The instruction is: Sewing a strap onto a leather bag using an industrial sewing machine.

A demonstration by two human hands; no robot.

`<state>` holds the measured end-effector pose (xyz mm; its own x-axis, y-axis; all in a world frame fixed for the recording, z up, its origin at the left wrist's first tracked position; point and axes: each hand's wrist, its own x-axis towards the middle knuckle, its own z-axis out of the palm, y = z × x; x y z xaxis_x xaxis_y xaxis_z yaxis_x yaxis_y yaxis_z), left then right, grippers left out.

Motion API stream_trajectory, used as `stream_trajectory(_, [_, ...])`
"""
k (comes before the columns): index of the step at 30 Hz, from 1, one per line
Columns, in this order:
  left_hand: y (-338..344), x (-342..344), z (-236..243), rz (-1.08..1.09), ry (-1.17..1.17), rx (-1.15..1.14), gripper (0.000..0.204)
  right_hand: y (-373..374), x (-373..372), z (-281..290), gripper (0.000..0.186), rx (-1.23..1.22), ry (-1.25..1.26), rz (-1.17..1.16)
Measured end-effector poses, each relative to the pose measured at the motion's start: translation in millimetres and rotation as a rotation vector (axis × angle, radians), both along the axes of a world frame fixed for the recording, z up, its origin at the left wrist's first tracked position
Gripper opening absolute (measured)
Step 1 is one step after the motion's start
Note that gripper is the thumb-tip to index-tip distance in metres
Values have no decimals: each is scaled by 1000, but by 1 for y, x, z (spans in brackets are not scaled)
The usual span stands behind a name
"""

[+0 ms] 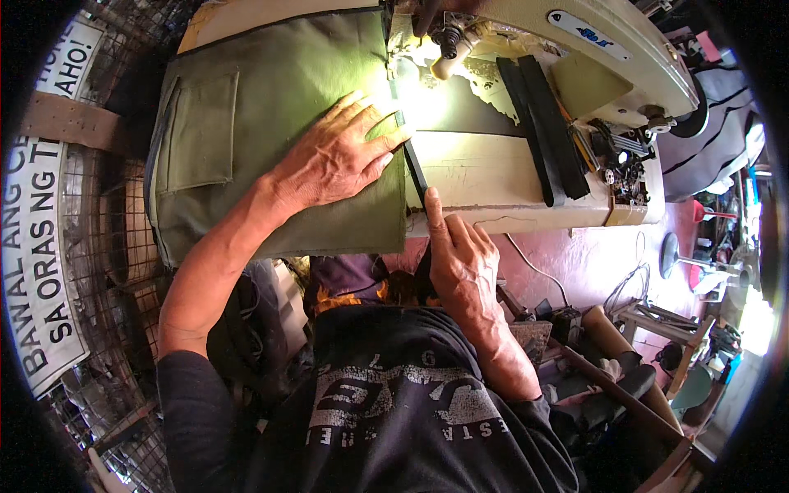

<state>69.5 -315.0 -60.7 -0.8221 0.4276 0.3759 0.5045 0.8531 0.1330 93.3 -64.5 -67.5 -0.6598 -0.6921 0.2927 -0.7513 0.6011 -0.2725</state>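
Note:
A large olive-green fabric panel with a stitched patch pocket lies over the left part of the sewing machine bed. My left hand rests flat on it, fingers spread, close to the panel's right edge. Along that edge runs a narrow black binding strip, from the brightly lit needle area toward me. My right hand has the strip's near part at its fingertips, index finger extended along it and the other fingers curled. The thumb is hidden. Glare blurs the needle and presser foot.
The sewing machine's arm spans the upper right. Folded black strips lie across the bed, near a bobbin winder mechanism. A wire mesh with a lettered sign stands left. Wooden pieces and cardboard tubes clutter the lower right.

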Motion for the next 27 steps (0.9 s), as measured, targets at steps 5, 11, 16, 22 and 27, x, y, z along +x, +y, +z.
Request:
stream_trajectory(5, [1,1,-1,18,33,15,42,2,-2,2,70,39,-28,50])
stream_trajectory(11, [1,-1,0,-6,38,-1,29,-8,-7,18,73,177,-204,16])
stream_trajectory(16, [3,1,4,-1,-5,-57,37,-19,-19,32,78,303,-208,14])
stream_trajectory(22, [7,8,-2,56,5,-48,43,-6,-20,30,82,286,-561,-44])
stream_trajectory(27, [5,11,-8,68,-15,-31,44,20,-14,22,81,-243,-780,-114])
